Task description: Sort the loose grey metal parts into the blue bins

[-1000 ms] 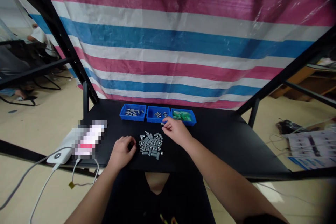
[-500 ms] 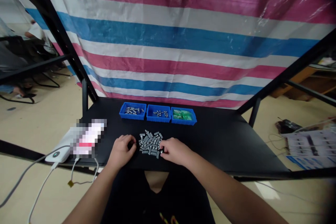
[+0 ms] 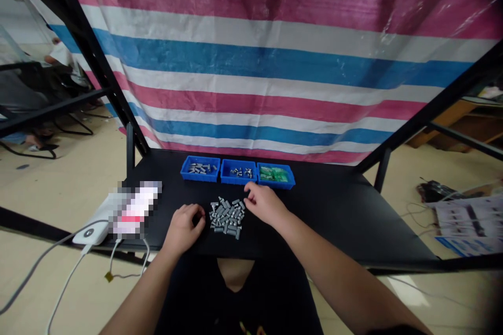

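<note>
Moved right hand [image 3: 264,202] from metal parts [image 3: 227,214] toward middle tray [image 3: 234,180], half-open, seemingly emptied; kept left hand [image 3: 184,226] loosely curled, empty-looking.

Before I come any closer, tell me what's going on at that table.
A person has both bare hands over a black table. The left hand is loosely curled beside a heap of metal parts. The right hand is between the heap and the row of blue trays; whether it holds anything is too small to tell. The left tray and middle tray hold metal pieces too, and the right tray holds green items.
</note>
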Demonstrator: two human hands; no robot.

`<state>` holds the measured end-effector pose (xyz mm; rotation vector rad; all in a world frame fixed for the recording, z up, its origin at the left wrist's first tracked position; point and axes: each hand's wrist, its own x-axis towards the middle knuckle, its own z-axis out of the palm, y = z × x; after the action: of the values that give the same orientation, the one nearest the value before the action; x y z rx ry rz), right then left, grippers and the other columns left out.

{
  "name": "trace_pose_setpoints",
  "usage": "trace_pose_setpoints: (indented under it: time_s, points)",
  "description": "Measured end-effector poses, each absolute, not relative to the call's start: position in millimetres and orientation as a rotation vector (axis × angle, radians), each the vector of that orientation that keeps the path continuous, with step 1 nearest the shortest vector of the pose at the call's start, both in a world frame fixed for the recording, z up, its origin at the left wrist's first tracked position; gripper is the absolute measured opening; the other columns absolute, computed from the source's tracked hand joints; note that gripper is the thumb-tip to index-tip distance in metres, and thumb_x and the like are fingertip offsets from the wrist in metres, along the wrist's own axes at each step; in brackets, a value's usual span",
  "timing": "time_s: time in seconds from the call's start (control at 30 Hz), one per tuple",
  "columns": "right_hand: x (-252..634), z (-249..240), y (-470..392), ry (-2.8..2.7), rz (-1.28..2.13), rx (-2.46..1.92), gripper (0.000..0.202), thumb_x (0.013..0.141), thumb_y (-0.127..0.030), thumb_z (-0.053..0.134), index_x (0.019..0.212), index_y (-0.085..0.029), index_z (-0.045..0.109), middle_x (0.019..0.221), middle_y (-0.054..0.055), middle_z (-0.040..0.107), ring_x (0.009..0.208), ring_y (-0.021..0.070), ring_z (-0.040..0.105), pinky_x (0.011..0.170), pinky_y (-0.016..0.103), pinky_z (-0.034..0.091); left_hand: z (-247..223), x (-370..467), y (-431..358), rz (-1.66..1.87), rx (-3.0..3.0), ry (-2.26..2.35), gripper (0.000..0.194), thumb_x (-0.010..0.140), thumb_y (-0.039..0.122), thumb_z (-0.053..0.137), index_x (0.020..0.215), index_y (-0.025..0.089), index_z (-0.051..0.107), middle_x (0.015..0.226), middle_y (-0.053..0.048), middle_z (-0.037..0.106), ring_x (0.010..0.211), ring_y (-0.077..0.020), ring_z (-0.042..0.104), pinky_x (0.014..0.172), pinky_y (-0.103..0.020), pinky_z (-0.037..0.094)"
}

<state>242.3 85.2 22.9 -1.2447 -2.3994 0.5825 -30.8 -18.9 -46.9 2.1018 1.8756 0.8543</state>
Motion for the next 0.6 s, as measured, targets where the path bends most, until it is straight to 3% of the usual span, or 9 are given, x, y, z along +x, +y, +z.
trace_pose_setpoints:
  time_s: [0.1,0.23,0.6]
  points:
    - [245,12,68,-2.652,0.741,-1.084,0.012,0.078,-0.015,0.068,0.088,-0.021,0.067,0.081,0.0,0.066,0.071,0.0123,0.058,0.065,0.021,0.038,-47,-31,-18,0.853,2.092,1.883,0.006,0.085,0.024,0.057,0.086,0.024,0.063,0.082,-0.002,0.066,0.081,-0.0216,0.059,0.078,-0.034,0.043]
    - [244,1,54,-2.73,0.847,-1.039,0.018,0.074,-0.017,0.075,0.089,-0.02,0.066,0.088,0.0,0.064,0.074,0.012,0.056,0.065,0.021,0.036,-48,-31,-18,0.841,2.084,1.885,0.006,0.084,0.023,0.057,0.086,0.024,0.063,0.081,-0.001,0.066,0.08,-0.0214,0.059,0.078,-0.034,0.043]
    - [236,-2,51,-2.813,0.662,-1.07,0.011,0.074,-0.009,0.061,0.075,-0.019,0.059,0.079,-0.001,0.063,0.069,0.0121,0.054,0.062,0.022,0.031,-49,-31,-18,0.858,2.098,1.874,0.006,0.086,0.024,0.056,0.086,0.024,0.062,0.082,-0.002,0.066,0.082,-0.0216,0.058,0.078,-0.034,0.043]
